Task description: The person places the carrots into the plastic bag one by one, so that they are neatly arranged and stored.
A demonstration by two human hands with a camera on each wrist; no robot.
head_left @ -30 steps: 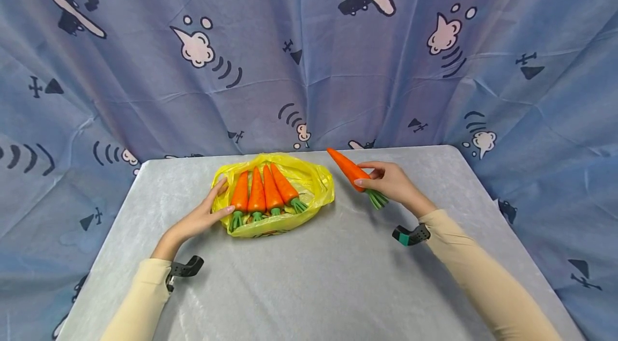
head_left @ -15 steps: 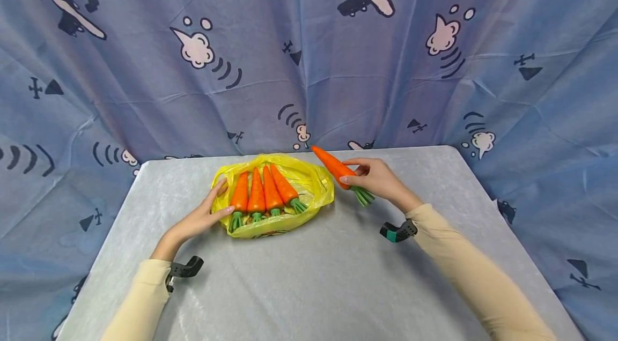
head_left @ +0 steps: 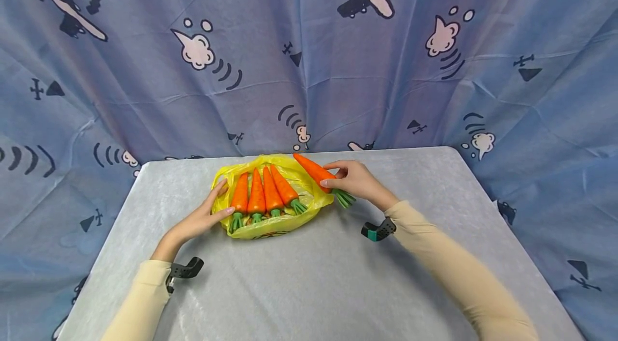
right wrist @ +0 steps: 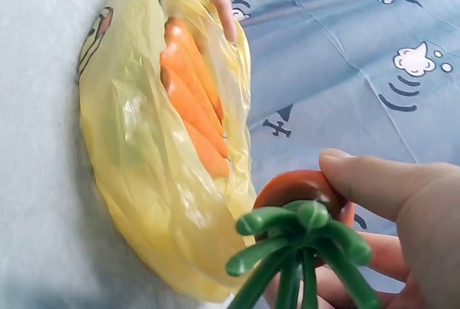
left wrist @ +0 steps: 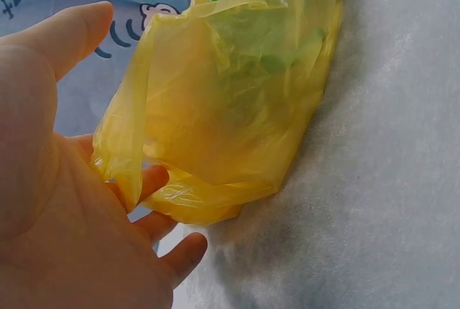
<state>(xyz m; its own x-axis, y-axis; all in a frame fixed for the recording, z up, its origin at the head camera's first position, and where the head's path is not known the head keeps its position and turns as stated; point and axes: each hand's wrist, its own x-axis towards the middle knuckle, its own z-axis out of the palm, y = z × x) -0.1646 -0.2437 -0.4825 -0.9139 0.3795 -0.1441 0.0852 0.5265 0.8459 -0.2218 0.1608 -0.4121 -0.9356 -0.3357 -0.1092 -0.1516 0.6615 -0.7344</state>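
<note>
In the head view my right hand [head_left: 359, 179] pinches an orange carrot [head_left: 311, 169] near its green top, thumb on one side and fingers on the other. Its tip overlaps the right rim of the open yellow plastic bag [head_left: 263, 229]. Several more carrots [head_left: 256, 196] lie side by side inside, tips toward the back. At the bag's left side rests my left hand [head_left: 193, 221], thumb and fingers spread; in the left wrist view the bag's edge [left wrist: 123, 147] passes across its fingers. The right wrist view shows the held carrot's green stalks [right wrist: 298, 241] close up, beside the bag.
The bag sits toward the back of a light grey table [head_left: 289, 293]. Behind the table's far edge hangs a blue curtain [head_left: 270, 83] printed with planes. Each wrist wears a dark camera mount, such as the right one [head_left: 379, 229].
My right hand has carried the carrot leftward from beside the bag until its tip lies over the bag's right rim. The left hand and the bag look unchanged.
</note>
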